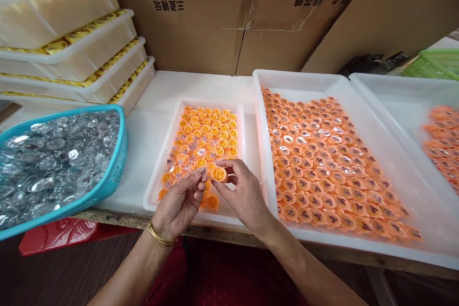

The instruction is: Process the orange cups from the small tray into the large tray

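My right hand (241, 196) pinches a small orange cup (218, 174) filled with yellow beads, held over the near end of a small white tray (158, 179). My left hand (181, 203), with a gold bangle on the wrist, pinches a small clear lid (201, 172) right beside the cup. The small tray holds several open orange cups (206, 134) and a few clear lids. To the right, a large white tray (263, 153) is packed with rows of capped orange cups (322, 162).
A blue basket (116, 167) of clear plastic lids sits at the left. Stacked white trays (82, 52) with yellow pieces stand at the back left, cardboard boxes (222, 14) behind. Another white tray (394, 105) with orange cups lies far right, a green basket (435, 62) beyond it.
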`<control>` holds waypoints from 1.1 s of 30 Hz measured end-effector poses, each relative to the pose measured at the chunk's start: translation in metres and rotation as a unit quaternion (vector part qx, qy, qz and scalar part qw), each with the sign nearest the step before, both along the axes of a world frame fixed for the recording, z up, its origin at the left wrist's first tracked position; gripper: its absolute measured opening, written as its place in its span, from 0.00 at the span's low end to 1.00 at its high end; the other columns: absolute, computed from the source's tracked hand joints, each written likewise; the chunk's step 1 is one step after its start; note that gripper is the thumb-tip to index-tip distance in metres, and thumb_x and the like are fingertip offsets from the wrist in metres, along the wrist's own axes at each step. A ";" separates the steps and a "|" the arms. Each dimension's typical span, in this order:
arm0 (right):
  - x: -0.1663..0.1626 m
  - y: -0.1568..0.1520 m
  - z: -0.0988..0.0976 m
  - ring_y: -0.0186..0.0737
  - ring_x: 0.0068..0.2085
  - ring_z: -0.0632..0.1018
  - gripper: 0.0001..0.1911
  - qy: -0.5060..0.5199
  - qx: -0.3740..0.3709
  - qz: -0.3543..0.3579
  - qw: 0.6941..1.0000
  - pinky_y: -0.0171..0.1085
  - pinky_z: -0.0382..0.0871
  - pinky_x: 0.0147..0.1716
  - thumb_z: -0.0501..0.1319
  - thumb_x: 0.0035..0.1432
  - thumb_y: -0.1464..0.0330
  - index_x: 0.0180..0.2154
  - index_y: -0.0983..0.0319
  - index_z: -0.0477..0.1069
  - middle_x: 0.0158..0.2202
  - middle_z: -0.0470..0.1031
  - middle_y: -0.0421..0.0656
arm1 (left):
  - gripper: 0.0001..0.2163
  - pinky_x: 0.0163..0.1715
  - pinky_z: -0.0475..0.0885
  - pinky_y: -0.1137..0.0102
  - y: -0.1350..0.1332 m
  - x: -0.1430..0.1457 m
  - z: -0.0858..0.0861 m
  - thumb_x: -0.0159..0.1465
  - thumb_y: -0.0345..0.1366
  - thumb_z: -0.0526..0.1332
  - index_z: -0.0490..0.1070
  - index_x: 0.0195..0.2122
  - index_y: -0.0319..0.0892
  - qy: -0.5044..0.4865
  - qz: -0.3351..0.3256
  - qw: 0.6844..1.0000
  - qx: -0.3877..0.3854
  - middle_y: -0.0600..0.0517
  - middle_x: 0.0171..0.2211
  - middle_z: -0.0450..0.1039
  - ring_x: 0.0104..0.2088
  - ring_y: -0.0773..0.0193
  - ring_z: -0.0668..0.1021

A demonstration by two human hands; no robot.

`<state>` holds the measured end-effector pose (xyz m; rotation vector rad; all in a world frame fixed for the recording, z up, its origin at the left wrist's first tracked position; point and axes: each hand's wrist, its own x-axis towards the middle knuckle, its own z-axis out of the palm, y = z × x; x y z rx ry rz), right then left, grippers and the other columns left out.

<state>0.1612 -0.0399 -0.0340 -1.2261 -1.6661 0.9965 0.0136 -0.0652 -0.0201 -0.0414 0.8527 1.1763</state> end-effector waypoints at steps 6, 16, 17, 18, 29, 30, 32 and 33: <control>-0.004 -0.002 -0.003 0.38 0.42 0.75 0.14 0.037 -0.016 -0.011 0.999 0.38 0.76 0.40 0.60 0.52 0.75 0.42 0.59 0.67 0.43 0.71 0.44 | 0.09 0.19 0.70 0.84 0.000 0.012 0.001 0.63 0.23 0.55 0.73 0.30 0.32 0.022 0.044 0.999 -0.019 0.50 0.27 0.72 0.23 0.75 0.75; -0.001 -0.003 -0.004 0.39 0.42 0.75 0.14 0.029 -0.013 -0.022 0.999 0.39 0.75 0.41 0.60 0.51 0.74 0.41 0.59 0.68 0.43 0.72 0.44 | 0.10 0.21 0.67 0.80 -0.001 0.026 -0.004 0.51 0.34 0.70 0.69 0.30 0.37 0.160 0.032 0.985 0.059 0.56 0.22 0.71 0.22 0.74 0.73; -0.001 -0.003 -0.004 0.38 0.42 0.75 0.14 0.028 -0.007 -0.027 0.999 0.38 0.75 0.41 0.60 0.51 0.75 0.41 0.59 0.68 0.43 0.72 0.44 | 0.12 0.21 0.67 0.80 -0.001 0.027 -0.003 0.51 0.34 0.70 0.69 0.32 0.39 0.181 0.033 0.981 0.066 0.56 0.22 0.71 0.22 0.73 0.73; -0.001 -0.003 -0.004 0.38 0.42 0.75 0.14 0.027 0.000 -0.031 0.999 0.38 0.75 0.40 0.60 0.51 0.75 0.41 0.59 0.68 0.42 0.71 0.44 | 0.14 0.21 0.67 0.79 -0.001 0.028 -0.003 0.51 0.34 0.70 0.68 0.36 0.40 0.203 0.033 0.976 0.072 0.57 0.22 0.72 0.22 0.73 0.73; -0.002 -0.003 -0.009 0.39 0.46 0.73 0.17 -0.002 0.049 -0.051 0.997 0.37 0.75 0.40 0.59 0.50 0.80 0.41 0.58 0.68 0.44 0.69 0.44 | 0.13 0.15 0.65 0.79 0.000 0.036 0.005 0.55 0.38 0.66 0.67 0.36 0.39 0.272 -0.026 0.958 0.088 0.57 0.18 0.70 0.18 0.71 0.71; -0.002 -0.003 -0.009 0.39 0.46 0.73 0.17 -0.004 0.053 -0.051 0.997 0.38 0.75 0.42 0.58 0.50 0.80 0.41 0.59 0.68 0.44 0.69 0.44 | 0.13 0.15 0.65 0.79 0.001 0.036 0.005 0.54 0.39 0.67 0.67 0.36 0.39 0.277 -0.027 0.957 0.088 0.57 0.18 0.70 0.18 0.71 0.72; -0.003 -0.004 -0.012 0.40 0.47 0.73 0.16 0.004 0.052 -0.045 0.998 0.39 0.75 0.43 0.58 0.51 0.80 0.42 0.59 0.68 0.45 0.70 0.44 | 0.14 0.14 0.66 0.78 0.003 0.036 0.005 0.53 0.39 0.68 0.66 0.35 0.39 0.293 -0.026 0.952 0.087 0.57 0.19 0.71 0.17 0.70 0.72; -0.003 -0.004 -0.013 0.40 0.48 0.73 0.16 0.013 0.045 -0.041 0.998 0.39 0.75 0.44 0.57 0.52 0.79 0.42 0.59 0.68 0.45 0.70 0.45 | 0.14 0.14 0.66 0.77 0.003 0.036 0.005 0.52 0.39 0.68 0.66 0.34 0.39 0.301 -0.025 0.949 0.086 0.57 0.19 0.70 0.17 0.70 0.73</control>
